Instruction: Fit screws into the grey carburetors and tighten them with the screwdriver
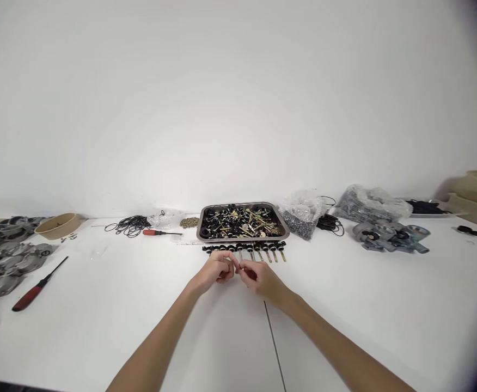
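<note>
My left hand point(218, 269) and my right hand point(263, 279) meet at the fingertips just above the table, in front of the tray. Both are closed in a pinch, with the fingers curled; whatever lies between them is too small and too covered to name. Right behind my fingers runs a row of black-headed parts with brass-coloured stems point(271, 255), laid side by side; my hands hide some of the stems. Beyond the row stands a metal tray point(242, 239) heaped with similar black and brass parts.
Left are a red-handled screwdriver point(32, 296), grey metal castings point(12, 264), a tan bowl point(59, 227), black rings point(131, 225) and a smaller screwdriver point(152, 232). Right are bags of small parts point(301, 220), metal housings point(391, 238) and black round pieces point(468, 231). A wall rises behind.
</note>
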`<action>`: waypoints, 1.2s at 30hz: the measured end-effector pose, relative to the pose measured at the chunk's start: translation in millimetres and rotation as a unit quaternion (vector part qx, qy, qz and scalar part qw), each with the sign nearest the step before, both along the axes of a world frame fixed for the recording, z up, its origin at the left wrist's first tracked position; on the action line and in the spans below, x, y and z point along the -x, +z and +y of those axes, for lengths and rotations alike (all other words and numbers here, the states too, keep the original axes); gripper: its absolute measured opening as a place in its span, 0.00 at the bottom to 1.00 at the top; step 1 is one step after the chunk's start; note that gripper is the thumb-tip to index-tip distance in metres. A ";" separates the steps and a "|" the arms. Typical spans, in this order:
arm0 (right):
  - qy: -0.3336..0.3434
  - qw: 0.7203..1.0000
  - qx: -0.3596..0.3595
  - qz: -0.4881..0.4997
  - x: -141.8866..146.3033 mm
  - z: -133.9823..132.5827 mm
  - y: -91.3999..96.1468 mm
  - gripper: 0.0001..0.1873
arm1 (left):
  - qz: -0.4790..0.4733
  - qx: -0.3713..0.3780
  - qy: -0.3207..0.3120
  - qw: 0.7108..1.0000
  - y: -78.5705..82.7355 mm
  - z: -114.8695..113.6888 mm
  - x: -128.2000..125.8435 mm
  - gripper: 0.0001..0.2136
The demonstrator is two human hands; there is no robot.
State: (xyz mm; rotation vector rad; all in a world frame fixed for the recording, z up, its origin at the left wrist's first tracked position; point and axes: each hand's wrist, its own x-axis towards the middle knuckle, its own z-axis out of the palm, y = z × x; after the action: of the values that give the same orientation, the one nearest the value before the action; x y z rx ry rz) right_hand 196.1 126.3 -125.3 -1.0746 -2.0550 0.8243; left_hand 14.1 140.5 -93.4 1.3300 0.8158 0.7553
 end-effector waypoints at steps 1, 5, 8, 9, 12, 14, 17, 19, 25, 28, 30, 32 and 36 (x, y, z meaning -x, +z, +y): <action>-0.001 1.000 0.000 0.002 0.0 -0.1 0.2 0.09 | 0.000 0.000 -0.001 1.000 0.1 0.1 0.0 0.15; -0.003 1.000 -0.004 0.008 0.6 -0.3 0.5 0.08 | -0.001 -0.001 -0.002 1.000 0.2 0.6 0.0 0.15; 0.003 1.000 -0.016 0.011 1.7 0.0 -1.2 0.09 | 0.002 -0.005 -0.002 1.000 0.6 -0.2 -0.7 0.14; 0.006 1.000 -0.018 0.012 2.0 0.1 -2.0 0.09 | 0.003 -0.006 -0.003 1.000 0.7 -0.6 -1.1 0.13; 0.006 1.000 -0.017 0.015 2.6 -0.3 -3.8 0.09 | 0.004 -0.002 -0.003 1.000 0.9 -2.1 -2.4 0.13; 0.006 1.000 -0.015 0.015 2.9 -1.0 -3.9 0.08 | 0.003 0.003 -0.005 1.000 0.6 -2.6 -3.1 0.12; 0.009 1.000 -0.018 0.011 3.3 -2.5 -2.3 0.08 | 0.002 0.007 -0.011 1.000 -0.3 -2.2 -3.7 0.12; 0.014 1.000 -0.022 0.011 3.8 -3.4 -1.2 0.09 | 0.002 0.008 -0.014 1.000 -1.2 -1.2 -3.9 0.11; 0.021 0.999 -0.032 0.006 4.8 -4.4 0.0 0.11 | -0.001 0.010 -0.018 1.000 -5.0 0.8 -3.6 0.10; 0.021 0.999 -0.024 0.005 4.7 -4.5 0.4 0.12 | -0.001 0.011 -0.018 1.000 -6.1 0.4 -3.6 0.09; 0.023 1.000 -0.019 0.003 4.5 -4.4 0.5 0.12 | 0.000 0.012 -0.018 1.000 -6.3 0.2 -4.0 0.09; 0.021 1.000 -0.018 0.001 4.4 -4.3 0.4 0.12 | 0.001 0.013 -0.018 1.000 -6.3 0.2 -4.5 0.09; 0.017 1.000 -0.021 0.002 4.4 -4.3 -0.3 0.12 | 0.003 0.013 -0.021 1.000 -6.7 1.1 -5.2 0.10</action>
State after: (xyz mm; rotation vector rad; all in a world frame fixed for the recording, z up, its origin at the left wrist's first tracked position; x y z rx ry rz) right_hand 191.6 122.0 -125.6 -1.0181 -2.0832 0.7962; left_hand 19.3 141.6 -100.2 1.3230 0.7975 0.7068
